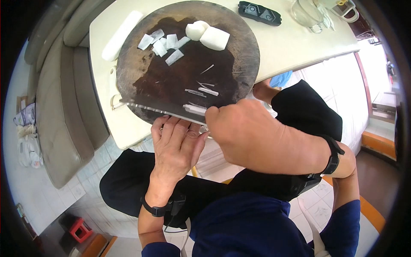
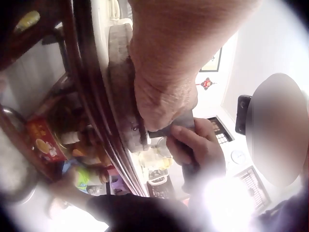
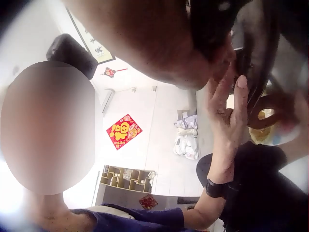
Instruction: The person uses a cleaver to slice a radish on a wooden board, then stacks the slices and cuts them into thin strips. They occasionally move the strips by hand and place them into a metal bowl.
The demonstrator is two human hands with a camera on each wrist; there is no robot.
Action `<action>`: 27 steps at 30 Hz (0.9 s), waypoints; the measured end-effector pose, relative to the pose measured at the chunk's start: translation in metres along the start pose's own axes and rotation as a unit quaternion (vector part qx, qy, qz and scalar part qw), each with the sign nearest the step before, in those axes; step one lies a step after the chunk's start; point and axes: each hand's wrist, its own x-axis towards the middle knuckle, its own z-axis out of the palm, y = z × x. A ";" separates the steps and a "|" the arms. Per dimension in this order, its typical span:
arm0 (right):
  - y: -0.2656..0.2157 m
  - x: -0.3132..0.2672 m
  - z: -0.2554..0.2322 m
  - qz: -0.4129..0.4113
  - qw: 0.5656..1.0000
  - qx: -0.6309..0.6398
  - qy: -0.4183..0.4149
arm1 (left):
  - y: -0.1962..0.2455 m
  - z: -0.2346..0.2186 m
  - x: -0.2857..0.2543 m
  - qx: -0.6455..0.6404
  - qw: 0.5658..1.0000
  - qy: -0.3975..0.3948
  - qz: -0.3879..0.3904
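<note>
On the round wooden chopping board (image 1: 239, 55), my right hand (image 1: 248, 132) grips a cleaver (image 1: 165, 112) by its handle, the blade pointing left along the board's near edge. My left hand (image 1: 173, 143) lies at the near side of the blade, fingers extended and their tips partly hidden by it. Whatever is under those fingertips is hidden. Thin white strips (image 1: 208, 91) lie just beyond the blade. Farther back are several flat white slices (image 1: 172, 41) and two thick white radish chunks (image 1: 215, 38). The left wrist view shows the left hand (image 2: 166, 106) close to the cleaver.
A long white radish (image 1: 122, 36) lies left of the board on the cream table (image 1: 100, 32), with a white-handled tool (image 1: 113, 81) nearer. Behind right are a black sharpener-like block (image 1: 260, 13) and a glass jug (image 1: 306, 15). My knees are below the table edge.
</note>
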 end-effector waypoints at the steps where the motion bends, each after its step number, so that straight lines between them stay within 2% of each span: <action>1: 0.002 0.000 -0.001 -0.001 1.000 0.000 0.001 | -0.001 0.000 -0.001 -0.001 1.000 0.001 -0.001; 3: 0.005 -0.002 -0.004 0.008 0.999 0.038 0.006 | -0.002 0.000 -0.002 -0.002 1.000 0.001 -0.001; 6: 0.000 -0.006 -0.006 0.028 0.999 0.014 -0.036 | -0.004 0.001 -0.004 -0.005 1.000 -0.002 -0.005; 9: -0.004 -0.007 -0.007 0.041 0.998 0.009 -0.042 | -0.004 0.002 -0.004 -0.007 1.000 -0.006 -0.008; 17: -0.001 0.006 -0.001 0.011 0.999 0.026 -0.021 | -0.001 -0.004 -0.004 -0.019 0.999 -0.027 -0.012; 27: -0.008 -0.006 -0.009 0.042 0.997 -0.001 -0.060 | -0.003 -0.001 -0.007 -0.028 0.999 0.000 -0.016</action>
